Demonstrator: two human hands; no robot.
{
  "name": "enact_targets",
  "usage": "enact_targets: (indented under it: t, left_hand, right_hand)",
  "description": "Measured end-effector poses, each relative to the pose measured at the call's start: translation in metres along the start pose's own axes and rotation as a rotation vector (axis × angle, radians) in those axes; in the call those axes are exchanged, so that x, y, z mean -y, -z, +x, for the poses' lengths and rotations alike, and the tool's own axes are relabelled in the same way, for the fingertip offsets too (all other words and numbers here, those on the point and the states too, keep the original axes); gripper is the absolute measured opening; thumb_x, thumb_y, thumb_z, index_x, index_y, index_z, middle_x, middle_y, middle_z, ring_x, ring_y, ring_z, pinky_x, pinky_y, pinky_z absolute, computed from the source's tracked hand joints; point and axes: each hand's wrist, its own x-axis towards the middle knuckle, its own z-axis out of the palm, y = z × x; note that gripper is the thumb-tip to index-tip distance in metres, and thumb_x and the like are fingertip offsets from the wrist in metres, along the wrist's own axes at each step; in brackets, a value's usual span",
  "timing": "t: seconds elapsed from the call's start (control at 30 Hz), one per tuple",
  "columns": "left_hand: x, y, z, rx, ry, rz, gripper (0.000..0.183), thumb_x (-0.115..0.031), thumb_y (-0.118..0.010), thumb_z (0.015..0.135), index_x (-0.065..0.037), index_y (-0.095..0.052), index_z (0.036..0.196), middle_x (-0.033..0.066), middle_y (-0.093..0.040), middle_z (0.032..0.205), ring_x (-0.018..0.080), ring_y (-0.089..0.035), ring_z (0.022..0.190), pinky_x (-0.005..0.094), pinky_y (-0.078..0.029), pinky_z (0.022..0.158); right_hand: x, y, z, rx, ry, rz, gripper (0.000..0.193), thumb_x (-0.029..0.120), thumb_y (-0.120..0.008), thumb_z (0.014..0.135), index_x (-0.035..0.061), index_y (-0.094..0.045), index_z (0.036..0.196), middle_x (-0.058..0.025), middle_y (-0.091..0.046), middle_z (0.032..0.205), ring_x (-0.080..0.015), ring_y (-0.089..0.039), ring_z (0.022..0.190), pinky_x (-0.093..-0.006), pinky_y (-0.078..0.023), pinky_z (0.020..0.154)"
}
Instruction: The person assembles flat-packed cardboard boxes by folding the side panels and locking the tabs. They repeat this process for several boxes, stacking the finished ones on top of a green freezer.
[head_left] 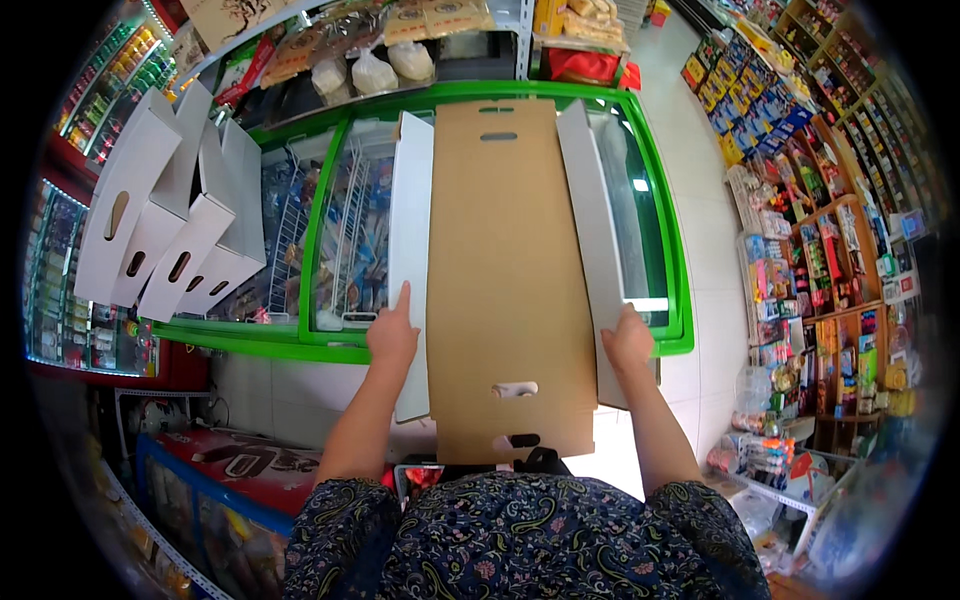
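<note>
A flat-laid cardboard box, brown inside and white outside, lies lengthwise over a green-framed chest freezer. Its near end, with cut-out handle holes, overhangs toward my body. Both long sides are folded up. My left hand grips the left side panel, index finger stretched along it. On the other side, my right hand is closed on the right side panel near its front end. The fingers behind the panels are partly hidden.
Several folded white cardboard boxes stand at the freezer's left end. Bagged food lies on a shelf behind it. A red-topped cooler is at lower left. Across a tiled aisle, stocked shelves line the right.
</note>
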Motion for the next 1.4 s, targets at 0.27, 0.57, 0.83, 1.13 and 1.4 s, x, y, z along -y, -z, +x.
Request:
enact_targets:
  t: [0.27, 0.57, 0.83, 1.13, 1.4]
  left_hand:
    - [-0.045, -0.001, 0.006, 0.022, -0.007, 0.086, 0.055, -0.018, -0.062, 0.086, -0.024, -0.050, 0.139, 0.0157, -0.063, 0.094, 0.0349, -0.067, 0.084, 0.0439, -0.055, 0.070]
    - [-0.071, -0.024, 0.010, -0.064, -0.116, -0.083, 0.037, -0.020, -0.058, 0.088, -0.021, -0.059, 0.125, 0.0176, -0.062, 0.093, 0.0390, -0.066, 0.082, 0.0477, -0.053, 0.067]
    - [-0.041, -0.020, -0.068, -0.266, -0.406, -0.226, 0.031, -0.002, -0.060, 0.083, -0.008, -0.065, 0.112, 0.0252, -0.042, 0.140, 0.0423, -0.055, 0.111, 0.0428, -0.048, 0.091]
    - [0.011, 0.029, -0.096, 0.570, -0.926, -0.106, 0.063, -0.003, -0.061, 0.071, -0.011, -0.055, 0.133, 0.0110, -0.034, 0.153, 0.0390, -0.059, 0.101, 0.0394, -0.051, 0.089]
    - [0.011, -0.003, -0.097, 0.156, -0.986, 0.133, 0.047, -0.009, -0.066, 0.067, -0.009, -0.063, 0.113, 0.0107, -0.057, 0.128, 0.0260, -0.065, 0.068, 0.0361, -0.051, 0.063]
  right_hand:
    - [0.051, 0.001, -0.016, 0.074, 0.046, -0.160, 0.026, 0.005, -0.061, 0.080, 0.0044, -0.046, 0.101, -0.0148, -0.066, 0.090, -0.0329, -0.069, 0.081, -0.0433, -0.056, 0.067]
    - [0.011, 0.007, -0.005, 0.011, -0.037, -0.111, 0.026, 0.003, -0.054, 0.080, 0.0020, -0.044, 0.103, -0.0208, -0.067, 0.084, -0.0406, -0.066, 0.078, -0.0500, -0.052, 0.066]
    - [-0.002, 0.033, -0.010, 0.219, 0.011, -0.190, 0.025, 0.007, -0.053, 0.086, -0.0011, -0.043, 0.108, -0.0215, -0.069, 0.085, -0.0385, -0.069, 0.081, -0.0459, -0.055, 0.069]
    - [-0.027, 0.039, -0.011, 0.373, -0.007, -0.164, 0.046, 0.024, -0.058, 0.089, -0.0011, -0.040, 0.123, -0.0228, -0.068, 0.094, -0.0384, -0.068, 0.088, -0.0475, -0.054, 0.072]
    - [-0.021, 0.050, -0.064, 0.287, 0.199, -0.212, 0.065, 0.020, -0.060, 0.087, 0.0076, -0.031, 0.144, -0.0189, -0.065, 0.087, -0.0362, -0.065, 0.072, -0.0456, -0.053, 0.065]
